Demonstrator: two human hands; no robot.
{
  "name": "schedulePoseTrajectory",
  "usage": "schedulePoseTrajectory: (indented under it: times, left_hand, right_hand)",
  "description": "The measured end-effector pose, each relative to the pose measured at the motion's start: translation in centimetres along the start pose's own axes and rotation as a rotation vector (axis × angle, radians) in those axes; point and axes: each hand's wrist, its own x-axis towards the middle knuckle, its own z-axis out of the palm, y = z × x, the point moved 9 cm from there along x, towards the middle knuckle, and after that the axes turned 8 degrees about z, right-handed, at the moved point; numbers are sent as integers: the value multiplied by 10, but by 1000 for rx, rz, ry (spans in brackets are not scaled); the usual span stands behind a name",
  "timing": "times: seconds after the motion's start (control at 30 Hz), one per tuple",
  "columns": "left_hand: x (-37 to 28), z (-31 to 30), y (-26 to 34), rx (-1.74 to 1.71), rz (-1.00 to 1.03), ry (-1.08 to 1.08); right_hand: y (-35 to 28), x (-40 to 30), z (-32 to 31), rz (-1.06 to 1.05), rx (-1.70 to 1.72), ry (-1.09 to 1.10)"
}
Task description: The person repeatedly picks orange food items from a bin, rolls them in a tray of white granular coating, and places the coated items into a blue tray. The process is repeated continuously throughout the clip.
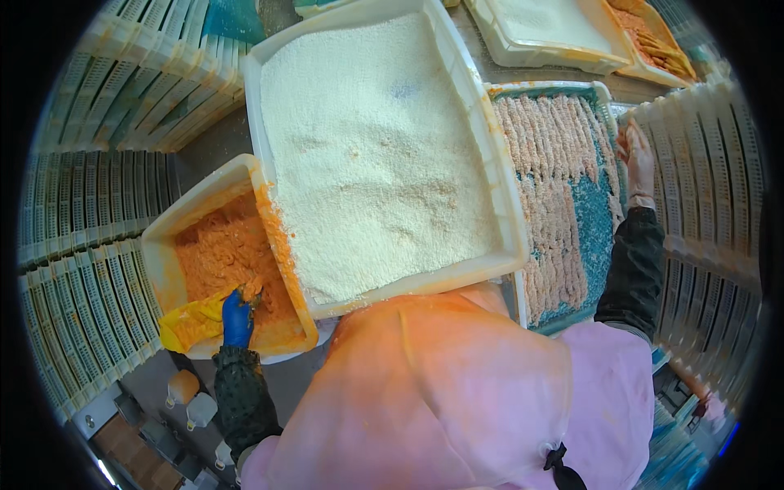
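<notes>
My left hand (pixel 238 315), in a blue glove, is in the tub of orange marinated meat (pixel 223 245), its fingers against a lump of the meat; whether they grip it is unclear. A yellow glove or sleeve (pixel 193 321) lies at that hand over the tub's rim. My right hand (pixel 638 160), in a pale glove, is at the right edge of the tray of coated strips (pixel 554 239); its fingers are partly hidden. Rows of crumb-coated strips lie on the tray's blue-green liner (pixel 591 226). Between the hands stands a large white tub (pixel 514 245) of white coating crumbs (pixel 373 171).
Stacked plastic crates stand at the left (pixel 92 318) and right (pixel 704 177). Behind, at the top right, are another tub of white crumbs (pixel 551 27) and a tub of orange meat (pixel 655 46). Several containers (pixel 201 409) stand low at the lower left.
</notes>
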Motion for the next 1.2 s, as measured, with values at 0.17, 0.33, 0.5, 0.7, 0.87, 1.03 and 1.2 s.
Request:
schedulePoseTrajectory:
  times: [0.17, 0.33, 0.5, 0.7, 0.87, 1.03, 1.2]
  left_hand:
    - [-22, 66, 96, -167, 338, -125]
    - [-22, 101, 121, -69, 363, -167]
    - [-3, 101, 63, 444, 403, -15]
    - [-2, 37, 12, 582, 147, 16]
    - [0, -5, 18, 138, 235, -52]
    - [-52, 40, 143, -22, 254, -123]
    - [-84, 175, 245, 303, 369, -589]
  right_hand:
    - [-226, -190, 154, -501, 155, -544]
    - [-239, -287, 277, -366, 148, -977]
    - [-46, -288, 394, -306, -749, -889]
    - [-58, -380, 441, -702, -445, -1077]
    - [-55, -312, 400, -653, -518, -774]
    - [-45, -276, 368, -349, -343, -659]
    - [-45, -273, 363, -311, -398, -638]
